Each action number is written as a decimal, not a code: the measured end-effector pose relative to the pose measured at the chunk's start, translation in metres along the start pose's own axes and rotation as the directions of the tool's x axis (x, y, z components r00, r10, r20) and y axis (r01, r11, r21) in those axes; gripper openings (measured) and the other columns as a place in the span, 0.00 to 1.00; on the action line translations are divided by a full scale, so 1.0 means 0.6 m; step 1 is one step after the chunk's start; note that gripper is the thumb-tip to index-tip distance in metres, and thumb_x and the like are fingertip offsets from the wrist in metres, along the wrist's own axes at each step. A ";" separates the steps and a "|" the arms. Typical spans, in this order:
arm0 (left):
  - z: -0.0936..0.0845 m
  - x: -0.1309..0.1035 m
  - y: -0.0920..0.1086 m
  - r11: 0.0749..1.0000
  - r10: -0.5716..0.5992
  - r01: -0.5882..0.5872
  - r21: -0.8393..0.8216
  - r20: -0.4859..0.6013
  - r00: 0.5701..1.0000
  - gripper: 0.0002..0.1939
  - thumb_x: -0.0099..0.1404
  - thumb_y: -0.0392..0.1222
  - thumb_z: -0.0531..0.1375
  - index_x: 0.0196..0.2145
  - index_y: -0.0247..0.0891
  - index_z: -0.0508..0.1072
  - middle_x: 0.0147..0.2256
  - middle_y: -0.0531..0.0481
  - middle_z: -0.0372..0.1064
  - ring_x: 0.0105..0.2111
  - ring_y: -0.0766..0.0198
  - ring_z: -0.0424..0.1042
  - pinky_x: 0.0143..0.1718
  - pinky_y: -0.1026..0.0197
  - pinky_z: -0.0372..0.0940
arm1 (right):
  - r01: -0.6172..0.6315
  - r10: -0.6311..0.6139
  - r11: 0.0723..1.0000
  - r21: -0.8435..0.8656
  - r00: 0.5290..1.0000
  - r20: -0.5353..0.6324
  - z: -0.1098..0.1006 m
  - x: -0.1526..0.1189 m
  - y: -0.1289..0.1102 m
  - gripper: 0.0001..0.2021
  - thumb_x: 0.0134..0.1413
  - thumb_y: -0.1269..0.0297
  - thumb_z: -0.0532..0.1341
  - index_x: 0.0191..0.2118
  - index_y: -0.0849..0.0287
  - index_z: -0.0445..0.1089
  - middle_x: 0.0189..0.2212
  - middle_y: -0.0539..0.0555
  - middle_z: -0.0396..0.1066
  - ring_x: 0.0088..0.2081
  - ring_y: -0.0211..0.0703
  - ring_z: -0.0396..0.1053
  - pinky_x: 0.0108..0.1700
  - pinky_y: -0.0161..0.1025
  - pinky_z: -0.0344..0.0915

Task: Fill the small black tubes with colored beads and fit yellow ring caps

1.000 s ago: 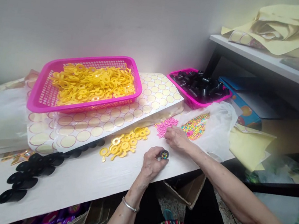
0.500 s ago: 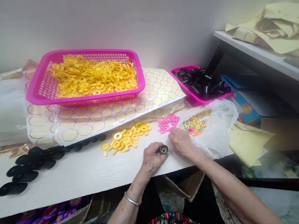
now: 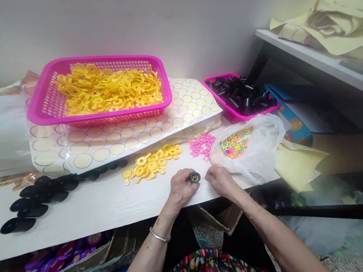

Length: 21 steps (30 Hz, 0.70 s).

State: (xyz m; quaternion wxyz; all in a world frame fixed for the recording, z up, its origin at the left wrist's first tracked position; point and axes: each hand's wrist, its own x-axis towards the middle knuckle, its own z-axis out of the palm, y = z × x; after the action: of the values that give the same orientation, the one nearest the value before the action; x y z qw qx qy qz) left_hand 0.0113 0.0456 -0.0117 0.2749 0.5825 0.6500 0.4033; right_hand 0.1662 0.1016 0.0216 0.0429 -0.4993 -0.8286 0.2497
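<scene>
My left hand [image 3: 180, 189] is wrapped round a small black tube [image 3: 195, 177], its open end up, with small coloured bits inside. Just to the right of it, my right hand [image 3: 220, 178] has its fingers closed; whatever they hold, if anything, is hidden. Beyond my hands lies a patch of small pink pieces [image 3: 201, 145]. A white plastic bag [image 3: 261, 143] beside it holds multicoloured beads [image 3: 235, 142] with a pink item among them. A pile of yellow ring-shaped plastic pieces [image 3: 152, 163] lies to the left.
A pink basket [image 3: 33, 104] of yellow pieces rests on sticker sheets [image 3: 129, 142]. Another pink basket [image 3: 228, 113] holds black tubes. Several black tubes [image 3: 31, 209] lie at the left. A shelf [image 3: 329, 64] juts in at the right; a cardboard box [image 3: 96, 259] stands below the table.
My right hand has drawn back from the pink pieces and the bag's edge towards the table's front. My left hand still holds the black tube. The view has shifted slightly.
</scene>
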 end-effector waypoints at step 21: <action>0.005 -0.001 -0.006 0.998 0.029 -0.031 -0.064 -0.027 0.999 0.13 0.45 0.31 0.59 0.32 0.39 0.73 0.29 0.53 0.70 0.30 0.66 0.66 0.33 0.64 0.62 | -0.087 0.092 0.984 -0.153 0.995 0.029 -0.008 0.002 -0.005 0.10 0.52 0.70 0.52 0.32 0.64 0.70 0.32 0.61 0.72 0.38 0.46 0.68 0.35 0.35 0.55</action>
State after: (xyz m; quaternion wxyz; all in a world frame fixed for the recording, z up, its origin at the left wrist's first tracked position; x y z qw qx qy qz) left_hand 0.0122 0.0458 -0.0162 0.2789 0.5778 0.6314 0.4355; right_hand 0.1647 0.1031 0.0273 -0.0212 -0.5333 -0.8225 0.1967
